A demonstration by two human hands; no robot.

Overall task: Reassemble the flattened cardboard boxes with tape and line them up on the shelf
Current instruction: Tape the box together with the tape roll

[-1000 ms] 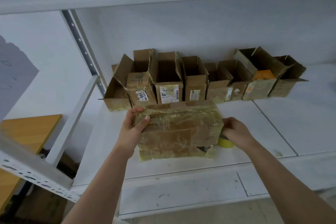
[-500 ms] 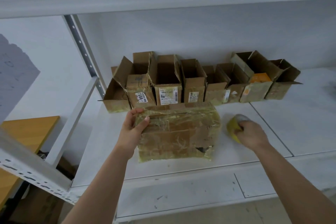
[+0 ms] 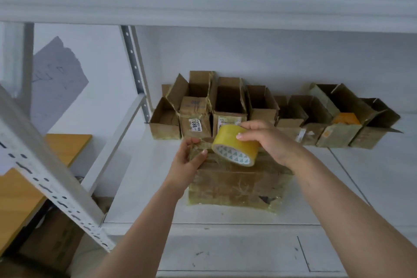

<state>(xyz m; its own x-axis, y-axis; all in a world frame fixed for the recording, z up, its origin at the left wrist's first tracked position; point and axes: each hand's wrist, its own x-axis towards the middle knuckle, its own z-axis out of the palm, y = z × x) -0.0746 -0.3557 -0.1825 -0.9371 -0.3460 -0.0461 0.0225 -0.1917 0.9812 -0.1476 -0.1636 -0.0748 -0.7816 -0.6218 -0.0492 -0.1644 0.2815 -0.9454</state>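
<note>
Over the crosswise box (image 3: 237, 185), right hand (image 3: 268, 140) grips tape roll (image 3: 234, 145); left hand (image 3: 189, 162) pinches box corner.

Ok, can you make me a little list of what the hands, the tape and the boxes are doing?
left hand: grips the near box's top left corner
right hand: holds the tape roll above the box
tape roll: yellow, tilted
near box: on the shelf, wrapped in old tape
row of boxes: open, lined up along the back

Wood table (image 3: 27, 185) lower left; grey paper (image 3: 58, 81) on wall.
</note>
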